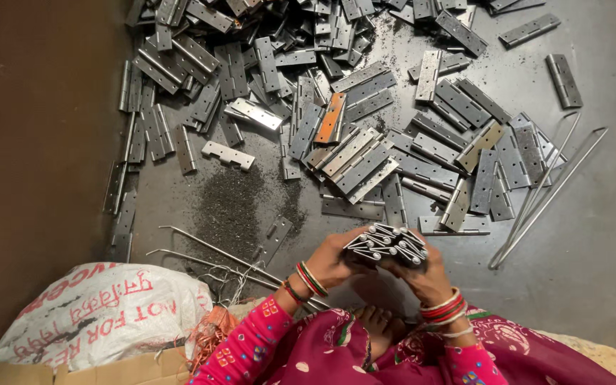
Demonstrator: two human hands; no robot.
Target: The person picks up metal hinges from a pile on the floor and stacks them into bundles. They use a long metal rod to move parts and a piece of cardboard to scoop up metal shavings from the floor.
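Both hands grip a bundle of metal pins above the floor of scattered hinges.

Head view: the left hand (331,260) and right hand (425,274) close around a bundle of metal pins (386,244), held low in the frame just above the person's lap. The bundle's long axis seems to run down into the palms, so its rounded heads point up toward the camera; the shafts are hidden. The heads look silvery and tightly packed, in a cluster spread left to right. Beyond lies a pile of grey hinges (365,135) on the dark floor (600,214), with long bent wire rods (543,196) to the right and a white printed sack (101,310) at lower left.
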